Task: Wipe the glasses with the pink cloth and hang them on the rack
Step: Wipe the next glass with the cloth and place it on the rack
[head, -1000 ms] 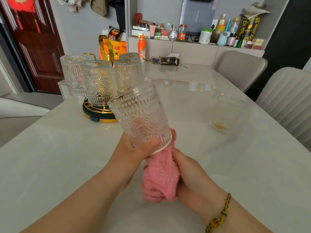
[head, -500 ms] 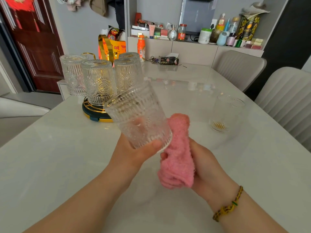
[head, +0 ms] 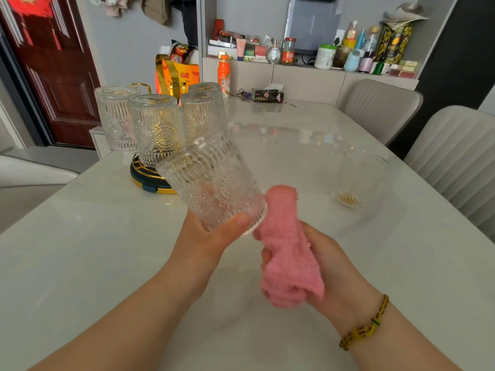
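Observation:
My left hand [head: 211, 236] grips an embossed clear glass [head: 214, 183] near its rim, tilted with its base pointing up and away. My right hand [head: 326, 261] holds the pink cloth [head: 286, 253] bunched upright just right of the glass rim, outside the glass. The rack [head: 150, 178], with a dark round base and gold wire, stands at the left. Several glasses hang upside down on it, among them one in front [head: 155, 129], one on the left [head: 115, 119] and one on the right [head: 203, 111]. Another glass [head: 356, 180] stands upright on the table at the right.
The white marble table [head: 80, 250] spreads around my arms. Two grey chairs [head: 380, 108] stand along its right side. An orange bottle [head: 223, 73], keys and a dark tissue pack [head: 267, 96] lie at the far end, below a cluttered shelf.
The pink cloth has come out of the glass's mouth and now sits beside the rim, my right hand having moved right. The glass stays tilted in my left hand.

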Motion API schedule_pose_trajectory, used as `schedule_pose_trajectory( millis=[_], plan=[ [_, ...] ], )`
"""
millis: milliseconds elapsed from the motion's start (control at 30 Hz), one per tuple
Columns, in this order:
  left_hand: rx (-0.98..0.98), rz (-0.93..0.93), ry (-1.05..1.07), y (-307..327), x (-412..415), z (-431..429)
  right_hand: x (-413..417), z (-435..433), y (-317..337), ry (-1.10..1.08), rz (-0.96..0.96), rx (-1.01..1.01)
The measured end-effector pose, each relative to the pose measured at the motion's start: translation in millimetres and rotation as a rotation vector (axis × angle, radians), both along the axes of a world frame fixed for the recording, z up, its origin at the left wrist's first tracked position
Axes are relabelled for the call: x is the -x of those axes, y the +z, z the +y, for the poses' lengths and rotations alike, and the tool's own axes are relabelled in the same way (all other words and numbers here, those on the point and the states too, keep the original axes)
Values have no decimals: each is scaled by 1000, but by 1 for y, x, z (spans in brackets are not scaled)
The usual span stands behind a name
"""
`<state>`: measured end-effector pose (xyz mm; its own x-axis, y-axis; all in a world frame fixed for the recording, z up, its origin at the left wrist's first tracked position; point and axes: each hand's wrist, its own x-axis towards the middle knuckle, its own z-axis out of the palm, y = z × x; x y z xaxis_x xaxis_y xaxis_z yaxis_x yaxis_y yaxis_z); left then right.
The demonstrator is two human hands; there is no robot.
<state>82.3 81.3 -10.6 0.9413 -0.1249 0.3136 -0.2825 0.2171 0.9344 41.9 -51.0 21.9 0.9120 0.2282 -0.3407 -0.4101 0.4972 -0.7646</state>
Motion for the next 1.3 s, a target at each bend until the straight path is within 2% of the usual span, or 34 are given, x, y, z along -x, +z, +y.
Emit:
schedule_pose_trajectory(
  millis=[133,267,333,433,567,667,800,967,1133,1300],
  plan=[
    [-5,-8,-53,-3,6,-7,4,3,-4,-54,-57,105],
    [26,-13,-26,-2,2,-3,8,17,-19,46,-147,454],
    [26,-8,-9,-2,0,-1,10,24,-23,129,-191,547],
    [48,14,-8,-2,-4,3,8,17,-17,78,-171,498],
    [71,41,-24,3,-1,1,4,5,-10,-45,-169,296],
    [69,38,-68,4,4,-4,5,11,-16,-87,-216,283],
    [61,33,-83,-1,4,-5,3,20,-24,2,-195,342],
    [29,7,-39,0,-1,1,6,12,-14,128,-131,240],
    [28,10,-66,3,-2,5,-3,2,-11,8,-44,111],
    [-12,-9,-169,1,2,4,-1,10,-20,68,-70,218]
  ],
)
